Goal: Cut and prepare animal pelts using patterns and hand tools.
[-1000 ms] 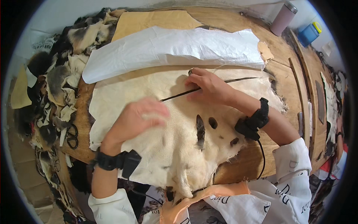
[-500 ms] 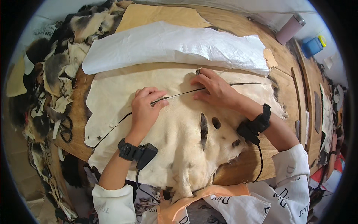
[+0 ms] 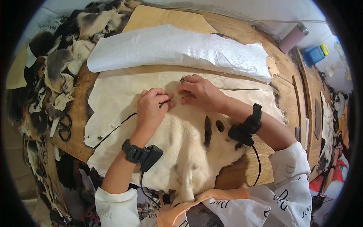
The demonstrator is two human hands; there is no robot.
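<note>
A large cream hide (image 3: 185,132) lies skin side up in front of me, with dark holes and slits on its right part. Behind it lies another pale hide piece (image 3: 113,89); a dark, furry line (image 3: 115,128) runs where their edges meet. My left hand (image 3: 149,109) pinches the meeting edges between thumb and fingers. Just right of it, almost touching, my right hand (image 3: 202,92) has its fingers closed at the same line; what they hold is too small to make out. A metal band (image 3: 182,80) sits on one right finger. Fine thread (image 3: 227,72) trails beyond this hand.
A white woven sheet (image 3: 177,47) lies folded across the back over tan leather (image 3: 170,19). Fur scraps (image 3: 58,72) pile up at left, near black-handled scissors (image 3: 65,128). A pink tumbler (image 3: 294,38) and blue jar (image 3: 315,55) stand back right. Another person's arm (image 3: 332,170) shows far right.
My right hand has moved left along the edge line, close to my left hand. The left hand keeps its pinch and has shifted only slightly.
</note>
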